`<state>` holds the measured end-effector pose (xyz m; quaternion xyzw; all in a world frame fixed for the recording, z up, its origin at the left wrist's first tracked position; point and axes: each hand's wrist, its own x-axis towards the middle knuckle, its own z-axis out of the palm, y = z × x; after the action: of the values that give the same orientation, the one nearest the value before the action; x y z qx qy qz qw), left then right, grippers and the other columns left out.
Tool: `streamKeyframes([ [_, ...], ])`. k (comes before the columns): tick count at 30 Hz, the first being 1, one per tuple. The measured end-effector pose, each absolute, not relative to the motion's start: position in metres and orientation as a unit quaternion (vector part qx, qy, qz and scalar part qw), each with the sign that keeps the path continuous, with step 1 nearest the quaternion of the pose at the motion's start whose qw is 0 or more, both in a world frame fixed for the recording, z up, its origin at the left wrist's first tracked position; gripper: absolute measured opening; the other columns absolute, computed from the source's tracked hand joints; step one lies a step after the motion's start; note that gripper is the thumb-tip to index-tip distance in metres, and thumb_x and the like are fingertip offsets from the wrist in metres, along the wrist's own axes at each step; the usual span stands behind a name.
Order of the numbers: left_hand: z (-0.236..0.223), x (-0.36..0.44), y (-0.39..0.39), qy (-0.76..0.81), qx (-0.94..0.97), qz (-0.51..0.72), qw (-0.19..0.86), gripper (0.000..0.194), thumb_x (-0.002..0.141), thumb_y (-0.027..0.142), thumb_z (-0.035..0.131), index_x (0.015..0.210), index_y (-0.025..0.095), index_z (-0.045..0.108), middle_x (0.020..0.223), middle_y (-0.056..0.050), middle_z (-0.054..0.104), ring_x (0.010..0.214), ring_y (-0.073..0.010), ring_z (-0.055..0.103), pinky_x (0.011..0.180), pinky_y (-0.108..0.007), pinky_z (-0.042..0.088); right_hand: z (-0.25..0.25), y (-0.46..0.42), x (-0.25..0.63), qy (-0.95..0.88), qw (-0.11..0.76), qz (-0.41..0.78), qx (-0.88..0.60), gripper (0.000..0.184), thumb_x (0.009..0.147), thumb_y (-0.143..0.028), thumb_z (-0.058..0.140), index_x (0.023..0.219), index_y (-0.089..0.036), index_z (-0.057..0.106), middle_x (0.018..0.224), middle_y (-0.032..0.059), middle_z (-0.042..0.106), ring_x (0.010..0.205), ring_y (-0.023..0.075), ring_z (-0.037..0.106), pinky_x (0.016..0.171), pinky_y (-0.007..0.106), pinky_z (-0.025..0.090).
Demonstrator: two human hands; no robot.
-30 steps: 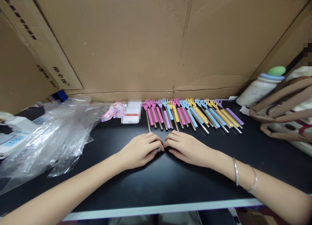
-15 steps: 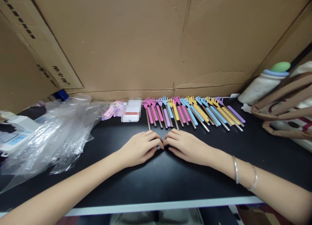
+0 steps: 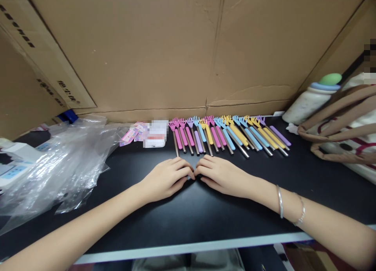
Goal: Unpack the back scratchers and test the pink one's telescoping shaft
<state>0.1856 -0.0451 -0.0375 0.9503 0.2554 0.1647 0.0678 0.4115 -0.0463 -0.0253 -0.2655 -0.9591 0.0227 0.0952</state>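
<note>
Fingers of the left hand and right hand are curling inward, nearly meeting; whether they are pinching anything, I cannot tell. Neither is shifting since a second ago, so work seems to be pausing. Beyond, multicoloured, metal-shafted back scratchers are lying in a row on the surface.

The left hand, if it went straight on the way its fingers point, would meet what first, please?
Most likely the right hand, which lies just ahead of the left hand; whether the two touch is hard to tell.
</note>
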Motion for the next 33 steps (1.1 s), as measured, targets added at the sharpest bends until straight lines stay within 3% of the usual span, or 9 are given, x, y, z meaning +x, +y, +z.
streamKeyframes([
  [33,-0.0388,0.1851,-0.0445,0.244,0.952,0.169,0.074,0.019,0.090,0.015,0.038,0.100,0.020,0.054,0.104,-0.004,0.059,0.095,-0.0166,0.052,0.083,-0.029,0.042,-0.0292,-0.0452,0.4094,-0.955,0.111,0.029,-0.274,0.013,0.088,-0.014,0.042,0.090,-0.016,0.055,0.090,0.0060,0.055,0.087,0.0175,0.047,0.079,0.030,0.041],
])
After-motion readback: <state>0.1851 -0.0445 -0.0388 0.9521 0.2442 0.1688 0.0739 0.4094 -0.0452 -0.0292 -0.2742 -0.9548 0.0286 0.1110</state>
